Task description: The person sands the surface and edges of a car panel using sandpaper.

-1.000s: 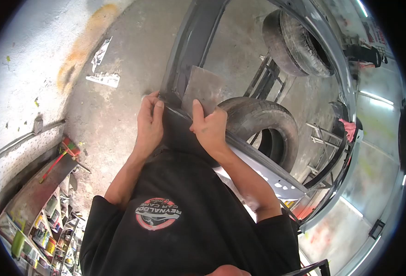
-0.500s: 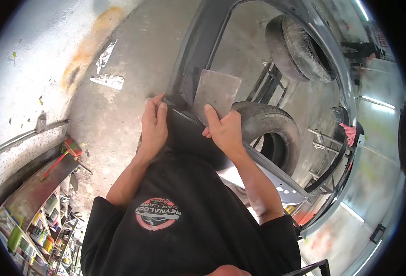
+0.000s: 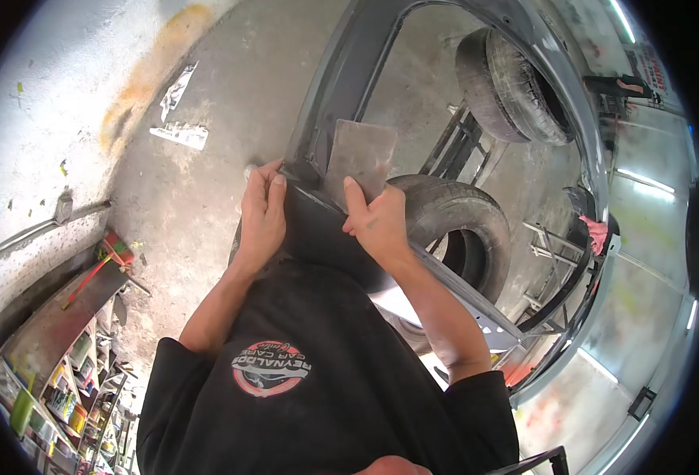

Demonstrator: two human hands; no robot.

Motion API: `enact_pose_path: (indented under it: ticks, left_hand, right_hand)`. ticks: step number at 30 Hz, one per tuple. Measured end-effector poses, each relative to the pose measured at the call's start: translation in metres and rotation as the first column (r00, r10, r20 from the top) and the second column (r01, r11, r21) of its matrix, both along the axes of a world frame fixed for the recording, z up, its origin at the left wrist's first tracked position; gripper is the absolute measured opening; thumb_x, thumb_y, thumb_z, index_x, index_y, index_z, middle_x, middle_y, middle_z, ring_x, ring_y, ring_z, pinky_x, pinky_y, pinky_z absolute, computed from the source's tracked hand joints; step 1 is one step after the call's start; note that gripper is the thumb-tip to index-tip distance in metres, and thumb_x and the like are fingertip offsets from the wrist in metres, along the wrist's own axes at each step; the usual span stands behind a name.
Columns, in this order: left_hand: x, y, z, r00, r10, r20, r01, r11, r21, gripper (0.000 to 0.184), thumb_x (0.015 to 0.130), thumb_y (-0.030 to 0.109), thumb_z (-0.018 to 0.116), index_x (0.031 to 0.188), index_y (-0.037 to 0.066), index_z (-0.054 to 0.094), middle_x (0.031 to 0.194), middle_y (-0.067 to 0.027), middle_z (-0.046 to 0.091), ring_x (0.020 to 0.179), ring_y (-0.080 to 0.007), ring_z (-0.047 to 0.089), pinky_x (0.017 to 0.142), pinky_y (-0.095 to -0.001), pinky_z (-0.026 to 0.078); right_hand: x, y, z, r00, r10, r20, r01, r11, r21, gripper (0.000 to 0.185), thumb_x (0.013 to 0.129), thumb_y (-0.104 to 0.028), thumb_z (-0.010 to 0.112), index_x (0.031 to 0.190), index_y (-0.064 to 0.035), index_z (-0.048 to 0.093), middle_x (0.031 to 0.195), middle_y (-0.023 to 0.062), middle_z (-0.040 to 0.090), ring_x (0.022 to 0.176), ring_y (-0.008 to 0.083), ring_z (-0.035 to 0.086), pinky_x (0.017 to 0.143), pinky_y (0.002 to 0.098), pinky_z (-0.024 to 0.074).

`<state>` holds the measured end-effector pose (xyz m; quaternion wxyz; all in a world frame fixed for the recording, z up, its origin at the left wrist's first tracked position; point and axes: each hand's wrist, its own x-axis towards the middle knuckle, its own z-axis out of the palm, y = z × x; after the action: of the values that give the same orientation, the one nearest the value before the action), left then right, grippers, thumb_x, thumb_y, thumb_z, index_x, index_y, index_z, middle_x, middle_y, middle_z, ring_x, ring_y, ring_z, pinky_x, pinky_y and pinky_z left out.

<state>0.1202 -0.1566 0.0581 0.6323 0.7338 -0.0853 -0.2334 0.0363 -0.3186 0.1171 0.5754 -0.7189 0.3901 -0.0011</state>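
My right hand [image 3: 377, 222] grips a thin, greyish rectangular plate [image 3: 361, 158], thumb flat on its face and fingers curled behind. The plate stands out over the edge of a dark grey car door frame [image 3: 341, 95]. Beside it, my left hand [image 3: 264, 210] is closed at the corner of the door frame, thumb against the fingers. A small light thing shows at its fingertips, too small to name. The black door panel [image 3: 318, 229] lies between my hands, close to my shirt.
Beyond the frame are a tire [image 3: 460, 229] and stacked tires [image 3: 516, 87] near a dark metal stand [image 3: 454, 146]. A pink cloth [image 3: 594, 234] hangs at the right. Shelves with cans [image 3: 68, 396] stand lower left. Paper scraps [image 3: 181, 134] lie on the floor.
The plate and my right hand moved right, then came back part of the way left. My left hand has stayed at the frame's corner. The view has shifted slightly.
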Motion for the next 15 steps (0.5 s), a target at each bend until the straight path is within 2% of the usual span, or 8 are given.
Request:
enact_pose_path:
  ticks: [3, 5, 6, 9, 12, 15]
  left_hand:
    - [0.000, -0.001, -0.004, 1.000, 0.030, 0.000, -0.030, 0.999, -0.012, 0.025, 0.110, 0.019, 0.047, 0.116, -0.002, 0.058, 0.113, -0.0087, 0.063, 0.096, -0.0107, 0.051, 0.089, -0.0271, 0.043]
    - [0.000, 0.001, -0.013, 0.997, 0.062, -0.044, -0.062, 0.998, -0.013, 0.029, 0.109, 0.015, 0.047, 0.126, -0.005, 0.060, 0.100, -0.0071, 0.062, 0.090, -0.0128, 0.054, 0.084, -0.0278, 0.045]
    - [0.002, 0.000, -0.014, 0.998, 0.057, -0.023, -0.057, 0.998, -0.008, 0.030, 0.109, 0.016, 0.047, 0.126, -0.005, 0.060, 0.101, -0.0072, 0.062, 0.091, -0.0126, 0.054, 0.084, -0.0276, 0.045]
    - [0.002, 0.003, -0.014, 0.999, 0.048, 0.008, -0.049, 0.999, 0.017, 0.030, 0.110, 0.018, 0.046, 0.124, -0.004, 0.060, 0.104, -0.0078, 0.063, 0.090, -0.0120, 0.053, 0.084, -0.0271, 0.045]
    - [0.005, 0.000, -0.012, 0.997, 0.075, -0.018, -0.075, 0.997, 0.006, 0.029, 0.110, 0.019, 0.044, 0.118, -0.004, 0.059, 0.108, -0.0085, 0.065, 0.088, -0.0112, 0.051, 0.082, -0.0268, 0.044]
    - [0.004, 0.000, -0.014, 0.991, 0.112, -0.072, -0.114, 0.993, -0.020, 0.027, 0.110, 0.020, 0.044, 0.112, -0.003, 0.057, 0.111, -0.0091, 0.066, 0.085, -0.0102, 0.048, 0.079, -0.0268, 0.043]
  right_hand:
    - [-0.004, 0.006, -0.023, 0.994, -0.010, 0.106, 0.026, 0.988, -0.152, 0.033, 0.097, -0.018, 0.065, 0.076, 0.0077, 0.063, 0.054, 0.0141, 0.059, 0.045, 0.0219, 0.060, 0.048, 0.0380, 0.0469]
    - [-0.003, 0.014, -0.031, 0.991, -0.021, 0.129, 0.045, 0.982, -0.186, 0.033, 0.097, -0.018, 0.064, 0.075, 0.0074, 0.063, 0.053, 0.0154, 0.058, 0.045, 0.0232, 0.060, 0.049, 0.0390, 0.0466]
    - [0.001, 0.016, -0.032, 0.989, -0.022, 0.143, 0.051, 0.978, -0.203, 0.033, 0.096, -0.017, 0.064, 0.075, 0.0073, 0.063, 0.053, 0.0161, 0.058, 0.045, 0.0238, 0.061, 0.049, 0.0395, 0.0464]
    - [0.004, 0.022, -0.018, 0.992, -0.094, 0.087, 0.100, 0.993, -0.070, 0.034, 0.097, -0.019, 0.063, 0.075, 0.0062, 0.064, 0.052, 0.0150, 0.059, 0.044, 0.0232, 0.061, 0.047, 0.0384, 0.0460]
    - [0.010, 0.034, -0.019, 0.974, -0.185, 0.129, 0.192, 0.980, -0.043, 0.036, 0.098, -0.020, 0.063, 0.074, 0.0068, 0.064, 0.052, 0.0142, 0.060, 0.044, 0.0220, 0.062, 0.045, 0.0368, 0.0474]
    - [0.010, 0.022, -0.014, 0.991, -0.136, -0.002, 0.136, 0.990, 0.043, 0.036, 0.098, -0.021, 0.063, 0.077, 0.0089, 0.065, 0.053, 0.0125, 0.062, 0.044, 0.0204, 0.064, 0.044, 0.0347, 0.0495]
